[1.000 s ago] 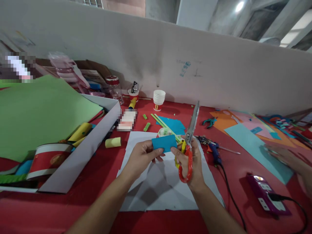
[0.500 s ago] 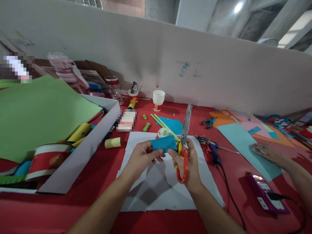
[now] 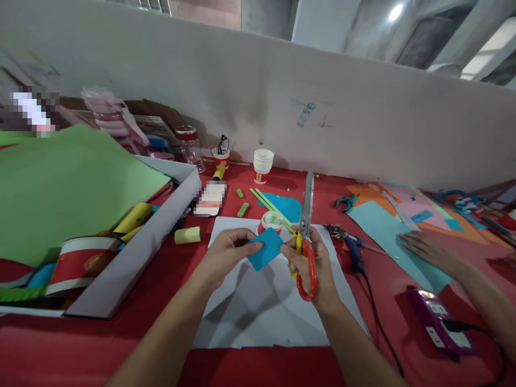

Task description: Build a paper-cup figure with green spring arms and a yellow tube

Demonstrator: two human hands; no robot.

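A small blue piece of paper (image 3: 266, 250) is pinched at its left edge by my left hand (image 3: 231, 251). My right hand (image 3: 314, 263) touches the paper's right corner with thumb and fingertip while also holding scissors (image 3: 307, 231). Their blades point up, closed together, and the red handle hangs below. Something yellow, perhaps another handle, shows between the right fingers. Just behind the blue paper stands a paper cup (image 3: 271, 221) with green on top, partly hidden. Underneath lies a white sheet (image 3: 258, 317).
A glue gun (image 3: 355, 252) with its cord lies right of the sheet, near a purple power strip (image 3: 439, 322). Another person's hand (image 3: 427, 247) rests on light-blue paper (image 3: 374, 226). Stacked cups (image 3: 263, 165) stand at the wall. A white box (image 3: 141, 247) fills the left.
The blue paper has turned from lying level to a tilted, diamond-like position, and my hands grip it differently. The other person's hand and the light-blue paper have shifted left.
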